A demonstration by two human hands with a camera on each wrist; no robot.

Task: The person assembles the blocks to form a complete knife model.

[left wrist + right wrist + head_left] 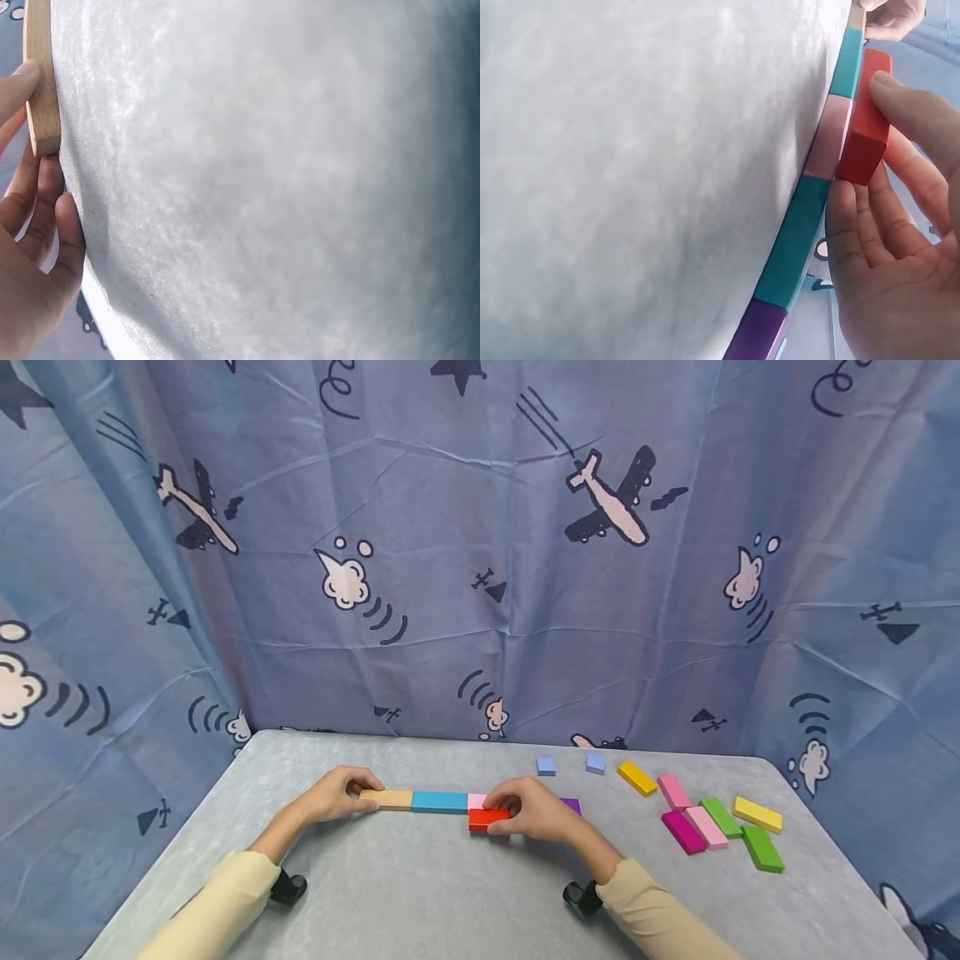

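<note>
My left hand [333,793] pinches the left end of a natural-wood block [395,800] between thumb and fingers. That block begins a straight row, followed by a blue block [439,802], a pink block [476,799], a teal block [793,240] and a purple block [573,805]. My right hand [536,812] holds a red block [486,820] by thumb and fingertips. In the right wrist view the red block is close above the pink one, lying lengthwise along the row. From the head view, the right hand hides the teal block.
Right of the row lie loose blocks: yellow [757,814], green [762,849], magenta [684,832], pink [707,827] and orange-yellow [637,778]. Two small blue blocks [546,767] sit farther back. A patterned curtain [495,568] hangs behind the grey table [420,893].
</note>
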